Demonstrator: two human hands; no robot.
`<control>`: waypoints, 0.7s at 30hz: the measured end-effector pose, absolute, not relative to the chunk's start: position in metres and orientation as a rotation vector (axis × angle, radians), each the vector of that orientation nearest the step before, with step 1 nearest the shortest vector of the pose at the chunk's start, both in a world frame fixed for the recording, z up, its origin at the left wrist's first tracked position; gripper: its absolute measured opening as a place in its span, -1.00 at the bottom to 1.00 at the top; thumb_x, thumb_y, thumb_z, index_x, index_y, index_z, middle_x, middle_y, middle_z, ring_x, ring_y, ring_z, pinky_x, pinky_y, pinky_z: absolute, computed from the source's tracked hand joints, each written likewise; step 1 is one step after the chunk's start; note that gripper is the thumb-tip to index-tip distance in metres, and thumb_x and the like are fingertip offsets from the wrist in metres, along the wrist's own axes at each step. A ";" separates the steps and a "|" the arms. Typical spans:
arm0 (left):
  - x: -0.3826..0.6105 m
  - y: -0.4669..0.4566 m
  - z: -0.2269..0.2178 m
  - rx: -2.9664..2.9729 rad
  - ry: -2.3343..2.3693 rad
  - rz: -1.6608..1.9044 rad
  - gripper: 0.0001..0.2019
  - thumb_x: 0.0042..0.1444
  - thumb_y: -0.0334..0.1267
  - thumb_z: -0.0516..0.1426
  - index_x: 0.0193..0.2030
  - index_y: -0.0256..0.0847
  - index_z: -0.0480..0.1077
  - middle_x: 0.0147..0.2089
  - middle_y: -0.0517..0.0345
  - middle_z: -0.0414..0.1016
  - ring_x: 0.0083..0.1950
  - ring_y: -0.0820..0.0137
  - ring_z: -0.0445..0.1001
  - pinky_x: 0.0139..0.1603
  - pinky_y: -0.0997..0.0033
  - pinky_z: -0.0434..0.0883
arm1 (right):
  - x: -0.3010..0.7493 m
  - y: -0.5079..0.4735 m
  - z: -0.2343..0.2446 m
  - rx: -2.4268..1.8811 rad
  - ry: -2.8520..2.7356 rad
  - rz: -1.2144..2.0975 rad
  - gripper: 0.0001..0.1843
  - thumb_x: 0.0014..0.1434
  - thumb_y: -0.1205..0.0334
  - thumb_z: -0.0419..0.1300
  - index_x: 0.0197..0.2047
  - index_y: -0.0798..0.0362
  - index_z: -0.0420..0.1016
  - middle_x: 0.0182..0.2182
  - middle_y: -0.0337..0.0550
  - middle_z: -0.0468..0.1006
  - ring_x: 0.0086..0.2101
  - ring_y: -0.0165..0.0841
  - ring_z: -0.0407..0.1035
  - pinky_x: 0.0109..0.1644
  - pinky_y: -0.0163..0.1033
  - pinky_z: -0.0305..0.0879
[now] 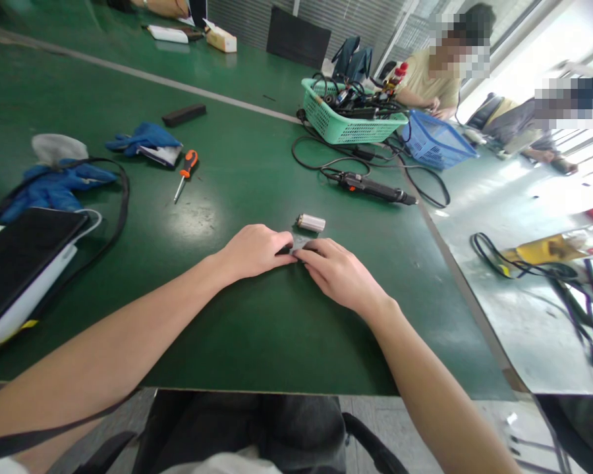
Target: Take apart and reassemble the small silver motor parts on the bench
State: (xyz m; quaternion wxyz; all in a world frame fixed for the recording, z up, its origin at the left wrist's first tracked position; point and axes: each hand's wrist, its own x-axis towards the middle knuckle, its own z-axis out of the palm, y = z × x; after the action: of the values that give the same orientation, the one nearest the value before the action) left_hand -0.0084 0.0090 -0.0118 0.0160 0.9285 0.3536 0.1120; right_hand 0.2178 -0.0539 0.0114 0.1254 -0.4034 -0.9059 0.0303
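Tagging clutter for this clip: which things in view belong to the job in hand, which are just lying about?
Likely the job:
- small dark part at the left hand, mostly hidden; right hand close beside it
- silvery cylinder just beyond both hands

Probably lying about, untouched:
- orange-handled screwdriver
- black power screwdriver
- blue gloves
- green basket

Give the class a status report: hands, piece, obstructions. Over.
Left grip and right grip close together at small dark piece, mostly hidden. Silvery cylinder lying just beyond. Nothing visibly blocking either grip.
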 end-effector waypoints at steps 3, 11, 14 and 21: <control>-0.008 0.009 -0.010 2.866 1.087 0.332 -0.64 0.31 0.11 0.08 -0.12 -0.12 0.49 -0.29 0.14 0.63 -0.29 0.25 0.54 -0.30 0.32 0.26 | 0.239 -0.055 0.015 -1.290 -2.667 0.051 -0.66 0.42 0.31 -0.02 0.18 -0.02 0.41 0.01 0.03 0.50 -0.01 -0.12 0.40 0.05 0.01 0.45; -0.010 0.008 -0.012 2.848 1.075 0.347 -0.69 0.35 0.03 0.05 -0.15 -0.13 0.48 -0.29 0.13 0.64 -0.28 0.25 0.55 -0.25 0.29 0.29 | 0.377 -0.040 -0.005 -1.781 -2.498 -0.158 -0.64 0.31 0.26 0.06 0.11 0.09 0.50 -0.08 0.06 0.57 -0.07 -0.07 0.48 0.05 0.00 0.44; -0.011 0.007 -0.012 2.849 1.084 0.357 -0.69 0.36 0.02 0.04 -0.16 -0.13 0.47 -0.28 0.12 0.65 -0.27 0.25 0.57 -0.24 0.29 0.30 | 0.426 -0.035 -0.015 -1.925 -2.382 -0.243 -0.60 0.30 0.22 0.04 0.10 0.10 0.54 -0.07 0.07 0.60 -0.06 -0.05 0.51 0.06 0.02 0.44; -0.011 0.007 -0.012 2.859 1.081 0.375 -0.70 0.37 -0.03 -0.01 -0.16 -0.14 0.46 -0.28 0.11 0.65 -0.27 0.24 0.59 -0.23 0.27 0.32 | 0.453 -0.041 -0.031 -1.962 -2.250 -0.338 -0.54 0.29 0.19 0.01 0.15 0.09 0.53 -0.06 0.08 0.61 -0.04 -0.04 0.51 0.09 0.05 0.44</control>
State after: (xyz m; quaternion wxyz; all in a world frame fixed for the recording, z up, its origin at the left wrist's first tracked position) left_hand -0.0107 0.0067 -0.0119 0.0310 0.9280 0.3507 0.1217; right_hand 0.4532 -0.0414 -0.0312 0.0686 -0.6515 -0.7472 -0.1124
